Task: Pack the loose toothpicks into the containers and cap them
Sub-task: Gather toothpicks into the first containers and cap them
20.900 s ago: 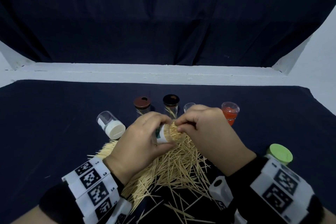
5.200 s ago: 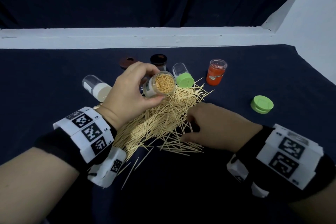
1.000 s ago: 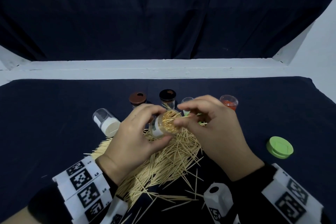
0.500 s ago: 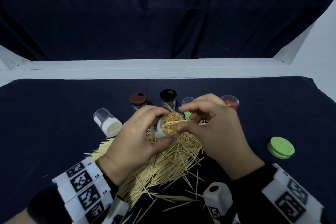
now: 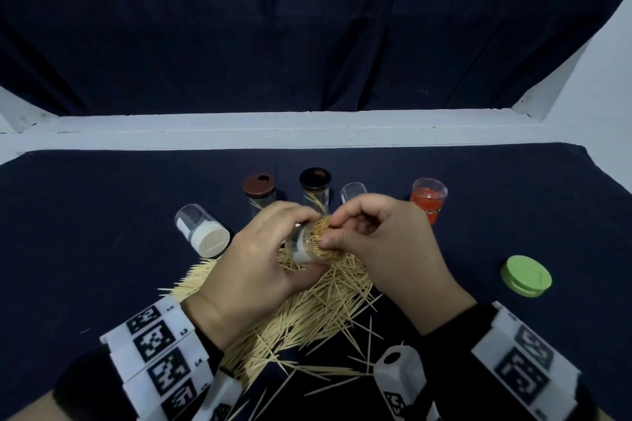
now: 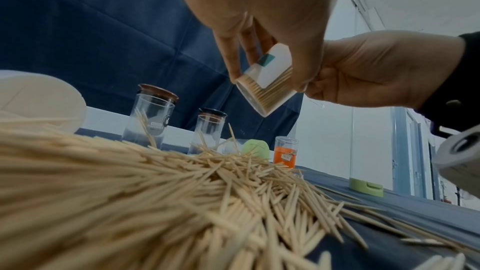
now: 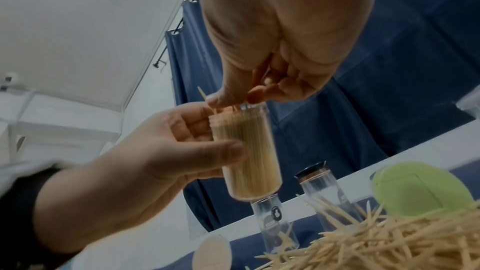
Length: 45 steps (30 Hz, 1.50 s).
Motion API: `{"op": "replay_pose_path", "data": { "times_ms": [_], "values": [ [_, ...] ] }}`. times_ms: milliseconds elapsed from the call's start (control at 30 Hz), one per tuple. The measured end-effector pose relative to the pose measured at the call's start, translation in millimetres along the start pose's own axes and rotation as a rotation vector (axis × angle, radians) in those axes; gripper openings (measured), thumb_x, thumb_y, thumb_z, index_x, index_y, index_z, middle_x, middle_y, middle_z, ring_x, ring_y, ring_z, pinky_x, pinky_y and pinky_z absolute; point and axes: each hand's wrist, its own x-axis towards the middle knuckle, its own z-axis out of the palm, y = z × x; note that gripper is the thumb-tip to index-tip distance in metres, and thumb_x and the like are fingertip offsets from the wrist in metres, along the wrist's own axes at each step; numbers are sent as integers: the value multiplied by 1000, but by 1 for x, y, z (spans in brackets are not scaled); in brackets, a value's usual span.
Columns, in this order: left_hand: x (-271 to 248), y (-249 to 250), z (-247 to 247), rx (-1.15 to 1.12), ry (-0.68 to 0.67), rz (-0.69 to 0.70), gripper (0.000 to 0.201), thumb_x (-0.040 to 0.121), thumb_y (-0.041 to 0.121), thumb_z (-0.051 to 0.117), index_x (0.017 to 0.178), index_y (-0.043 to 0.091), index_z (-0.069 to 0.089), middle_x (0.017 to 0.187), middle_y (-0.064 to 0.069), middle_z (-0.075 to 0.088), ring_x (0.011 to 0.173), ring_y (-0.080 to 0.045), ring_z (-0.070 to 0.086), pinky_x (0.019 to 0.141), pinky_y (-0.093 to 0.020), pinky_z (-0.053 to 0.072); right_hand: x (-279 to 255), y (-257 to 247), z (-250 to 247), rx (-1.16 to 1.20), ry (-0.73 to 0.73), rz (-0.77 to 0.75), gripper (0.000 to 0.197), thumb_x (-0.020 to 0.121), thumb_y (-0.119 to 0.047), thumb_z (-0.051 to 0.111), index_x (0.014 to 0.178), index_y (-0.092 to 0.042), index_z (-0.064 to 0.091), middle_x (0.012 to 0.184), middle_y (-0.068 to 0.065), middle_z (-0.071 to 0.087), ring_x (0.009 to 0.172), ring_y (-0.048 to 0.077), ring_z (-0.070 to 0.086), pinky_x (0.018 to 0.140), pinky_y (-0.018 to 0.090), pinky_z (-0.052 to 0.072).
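The left hand (image 6: pixel 262 17) holds a packed clear container (image 6: pixel 267 87) tilted above the toothpick pile (image 6: pixel 161 188).

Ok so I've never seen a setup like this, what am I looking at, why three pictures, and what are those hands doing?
No machine here: a person wears three cameras. The head view looks down at both hands; each wrist view looks up along one hand. The patterned white bands are strapped on the wrists. The left hand holds a clear container packed with toothpicks. The right hand pinches toothpicks at its open mouth. Below lies a pile of loose toothpicks on a dark cloth, with other containers and a green cap.
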Motion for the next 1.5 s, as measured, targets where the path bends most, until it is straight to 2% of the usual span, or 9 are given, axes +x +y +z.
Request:
{"op": "replay_pose_path", "data": {
  "times_ms": [167,400,533,667,833,1067,1167,1333,1500],
  "values": [
    [1,0,-1,-7,10,-5,47,72,39,72,113,27,55,107,17,55,102,1,54,86,-22,48,-1,-4,-10,90,-69,-31,23,57,-32,82,78,-27,74,74,-5,71,66,8,63,63,21,54],
    [1,4,1,16,5,41,48,70,38,71,114,28,54,108,17,52,101,5,52,85,-16,45,-2,2,0,-126,79,-124,21,63,-20,85,62,-32,67,70,-9,59,66,3,54,59,13,43],
    [1,2,0,18,-5,39,48,70,38,70,113,27,53,108,18,52,102,3,52,85,-20,46,-4,1,5,-215,19,-150,18,70,-21,80,64,-31,67,75,-10,59,73,3,55,62,14,45],
    [2,2,0,38,24,29,47,72,38,69,115,26,54,105,20,52,103,5,51,88,-16,44,3,3,-9,-120,-54,-107,15,79,-13,72,79,-28,75,81,-11,65,78,0,59,69,10,44],
    [1,2,-1,10,44,8,48,72,40,70,115,27,54,113,19,54,104,0,55,87,-23,49,5,7,-16,-109,-7,-99,20,69,-17,81,69,-35,73,81,-8,63,73,6,56,64,15,45],
    [0,1,0,-1,62,-6,48,71,39,72,114,25,56,114,16,55,105,0,55,87,-25,49,0,5,-7,-147,-10,-167,20,82,-18,69,76,-37,66,83,-10,62,79,3,57,68,13,45],
    [0,3,0,-13,54,-10,47,71,40,71,114,27,56,113,17,55,104,-2,56,87,-28,50,0,4,-3,-114,-8,-183,13,77,-21,75,73,-32,69,78,-9,59,74,4,54,65,14,44],
    [-2,2,-1,-16,29,-30,47,69,43,71,112,30,56,112,19,54,103,2,55,85,-25,49,-2,7,2,-299,-48,-362,4,79,-25,72,77,-24,74,78,-11,57,77,4,54,67,15,41],
    [-2,-1,-2,-27,55,-48,50,72,42,72,113,17,63,110,16,58,103,-1,57,86,-25,50,-3,14,-12,-599,-84,-614,27,91,-33,51,103,-21,72,94,-9,61,85,9,51,78,27,39]
  ]
}}
